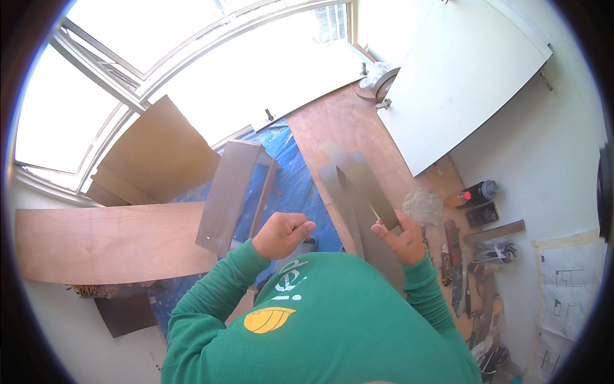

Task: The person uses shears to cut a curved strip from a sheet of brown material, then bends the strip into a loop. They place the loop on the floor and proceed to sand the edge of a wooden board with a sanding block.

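Note:
My right hand (404, 242) grips a thin, flexible grey-brown laminate strip (369, 185) between thumb and fingers. The strip bends upward and away from me, over another long strip (345, 205) of the same colour. My left hand (281, 235) is closed in front of my chest, thumb pressed against the curled fingers; whatever it may hold is hidden. Just beyond that hand, a grey-brown box-like furniture piece (231, 195) stands on blue plastic sheeting (295, 173).
Plywood (115, 240) lies at the left, near a leaning brown board (157, 150). White door panels (470, 77) stand at the far right and along the window. A bottle (480, 192), a phone (481, 216) and several tools (455, 262) lie along the right wall, beside taped-up drawings (566, 294).

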The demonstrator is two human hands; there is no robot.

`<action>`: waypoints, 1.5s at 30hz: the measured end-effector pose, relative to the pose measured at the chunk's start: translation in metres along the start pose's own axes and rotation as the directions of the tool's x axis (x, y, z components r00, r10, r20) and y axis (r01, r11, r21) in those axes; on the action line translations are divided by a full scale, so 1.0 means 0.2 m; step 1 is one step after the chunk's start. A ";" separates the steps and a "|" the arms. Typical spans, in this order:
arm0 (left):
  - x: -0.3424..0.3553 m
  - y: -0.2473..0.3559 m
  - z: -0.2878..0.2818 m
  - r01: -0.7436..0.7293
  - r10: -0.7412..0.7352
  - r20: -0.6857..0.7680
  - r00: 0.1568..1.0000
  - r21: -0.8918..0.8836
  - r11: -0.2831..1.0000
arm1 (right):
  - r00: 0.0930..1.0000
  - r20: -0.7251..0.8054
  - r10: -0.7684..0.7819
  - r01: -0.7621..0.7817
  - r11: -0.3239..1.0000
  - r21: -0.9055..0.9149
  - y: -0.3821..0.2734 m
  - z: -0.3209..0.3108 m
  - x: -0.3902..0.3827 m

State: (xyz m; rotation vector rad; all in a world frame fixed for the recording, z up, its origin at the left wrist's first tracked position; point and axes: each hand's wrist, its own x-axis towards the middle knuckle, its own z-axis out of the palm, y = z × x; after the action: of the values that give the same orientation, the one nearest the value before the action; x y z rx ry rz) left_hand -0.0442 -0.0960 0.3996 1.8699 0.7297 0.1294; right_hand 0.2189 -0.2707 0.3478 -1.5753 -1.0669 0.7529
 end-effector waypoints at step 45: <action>0.03 0.17 0.09 -0.344 0.370 -0.197 0.908 0.154 0.926 | 0.995 0.082 0.050 -0.040 0.991 -0.125 -0.06 0.00 -0.06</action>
State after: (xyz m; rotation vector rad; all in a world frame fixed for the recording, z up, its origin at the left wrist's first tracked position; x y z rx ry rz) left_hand -0.0180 -0.1163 0.4203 2.1099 0.5433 0.5518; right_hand 0.2107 -0.2812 0.3585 -1.6897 -1.1625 0.8037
